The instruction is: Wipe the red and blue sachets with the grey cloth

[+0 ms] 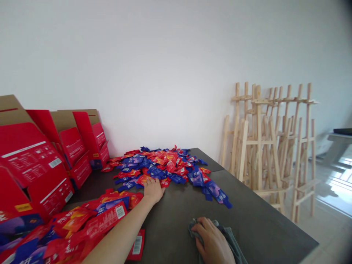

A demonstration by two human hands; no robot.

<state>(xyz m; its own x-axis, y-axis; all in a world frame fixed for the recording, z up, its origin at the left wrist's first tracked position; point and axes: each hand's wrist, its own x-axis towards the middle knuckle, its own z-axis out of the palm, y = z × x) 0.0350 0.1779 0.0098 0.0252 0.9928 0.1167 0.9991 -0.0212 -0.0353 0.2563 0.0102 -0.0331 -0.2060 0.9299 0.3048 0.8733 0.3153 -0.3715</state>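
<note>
Count, by kind. Hands, both mine: two, one left hand (154, 190), one right hand (213, 242). Cloth (233, 242): one. Dark table (176, 220): one. Red boxes (52, 190): three. Packet heaps: two, one far heap (162, 163), one near heap (90, 223). Packets: two main colours, red and blue; dozens overall, overlapped, so I get no exact total. Wooden easels (258, 143): more than two, frames crossing, exact number unreadable. Pale stand (339, 138) at right edge: one.
</note>
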